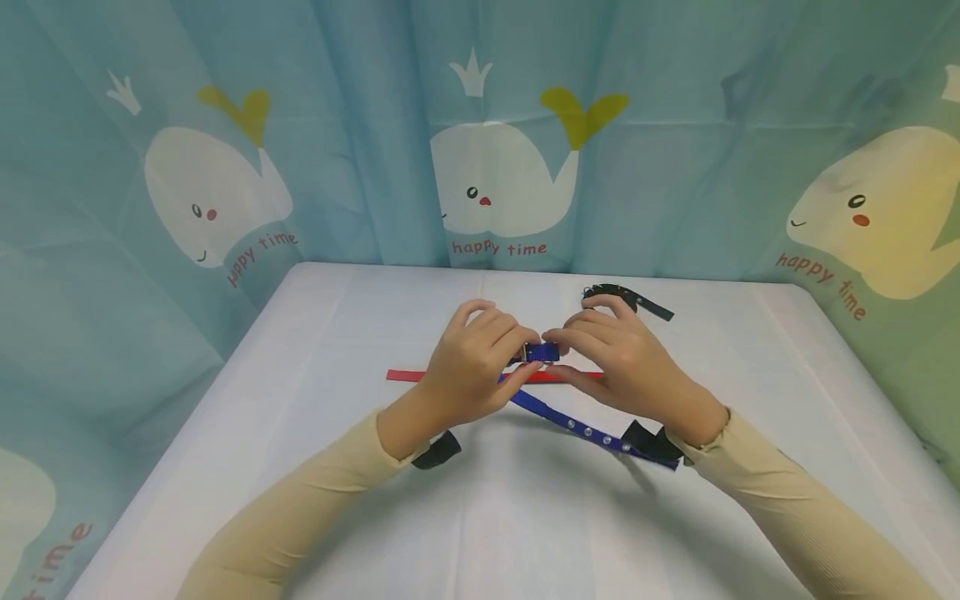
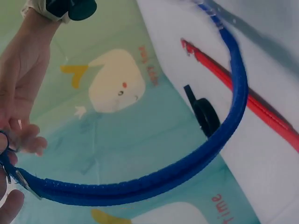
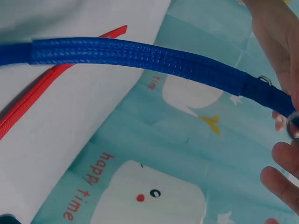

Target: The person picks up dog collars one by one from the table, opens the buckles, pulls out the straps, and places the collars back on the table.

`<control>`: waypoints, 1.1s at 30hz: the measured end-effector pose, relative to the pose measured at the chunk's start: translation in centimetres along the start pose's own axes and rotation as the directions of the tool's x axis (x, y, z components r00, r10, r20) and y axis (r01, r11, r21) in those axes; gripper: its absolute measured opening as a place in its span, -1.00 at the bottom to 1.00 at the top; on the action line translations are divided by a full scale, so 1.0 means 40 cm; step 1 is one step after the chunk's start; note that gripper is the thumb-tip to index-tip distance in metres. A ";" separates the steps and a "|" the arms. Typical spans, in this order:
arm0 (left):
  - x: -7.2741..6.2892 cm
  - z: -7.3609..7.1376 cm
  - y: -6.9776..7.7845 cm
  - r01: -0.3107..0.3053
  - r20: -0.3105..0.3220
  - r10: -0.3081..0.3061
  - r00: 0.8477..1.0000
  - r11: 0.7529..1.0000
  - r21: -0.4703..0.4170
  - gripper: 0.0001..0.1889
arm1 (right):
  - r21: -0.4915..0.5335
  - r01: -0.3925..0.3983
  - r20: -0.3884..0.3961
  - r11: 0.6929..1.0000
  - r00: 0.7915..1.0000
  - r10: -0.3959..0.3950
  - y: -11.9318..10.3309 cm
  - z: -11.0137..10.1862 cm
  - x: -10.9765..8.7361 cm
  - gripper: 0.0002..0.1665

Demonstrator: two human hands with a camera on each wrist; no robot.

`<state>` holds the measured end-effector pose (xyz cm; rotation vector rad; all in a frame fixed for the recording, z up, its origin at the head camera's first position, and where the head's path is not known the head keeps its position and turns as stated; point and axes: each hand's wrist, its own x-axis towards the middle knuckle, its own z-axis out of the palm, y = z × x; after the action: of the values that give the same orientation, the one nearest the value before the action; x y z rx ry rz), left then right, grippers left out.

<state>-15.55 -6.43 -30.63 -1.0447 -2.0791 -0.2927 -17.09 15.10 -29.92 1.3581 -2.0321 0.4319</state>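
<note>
A blue collar (image 1: 543, 352) with a metal buckle (image 2: 28, 184) is held up over the table by its buckle end. My left hand (image 1: 476, 362) pinches it beside the buckle between thumb and fingers. From the other side my right hand (image 1: 633, 362) holds the short end, index fingertip at its top edge and thumb at its lower edge. A metal ring (image 3: 292, 125) shows among the right fingers (image 3: 282, 179). The rest of the strap curves down toward the right wrist, with metal eyelets (image 1: 588, 432) along its tail.
A red strap (image 1: 408, 376) lies across the white table (image 1: 360, 500) behind the hands. Farther back is a coiled black collar (image 1: 652, 307) with its tail pointing right. A blue-green curtain (image 1: 375, 125) with whale prints hangs behind the table and along its sides.
</note>
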 end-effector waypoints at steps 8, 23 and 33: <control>-0.002 0.004 0.002 0.001 0.018 -0.001 1.000 1.000 0.000 -0.70 | -0.048 0.049 0.007 0.998 0.999 -0.049 0.006 0.002 0.002 -0.72; -0.001 0.012 0.005 0.040 0.214 -0.036 0.976 0.999 -0.017 -0.68 | -0.099 0.093 0.015 0.991 0.996 -0.092 0.000 -0.009 -0.001 -0.71; -0.013 0.004 -0.004 0.072 0.225 -0.068 0.972 0.997 -0.008 -0.70 | -0.150 0.093 0.007 0.984 0.996 -0.093 0.005 -0.050 -0.030 -0.45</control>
<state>-15.56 -6.75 -31.11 -1.0562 -2.3238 -0.2357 -16.31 17.19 -29.24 1.3538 -1.9493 0.2324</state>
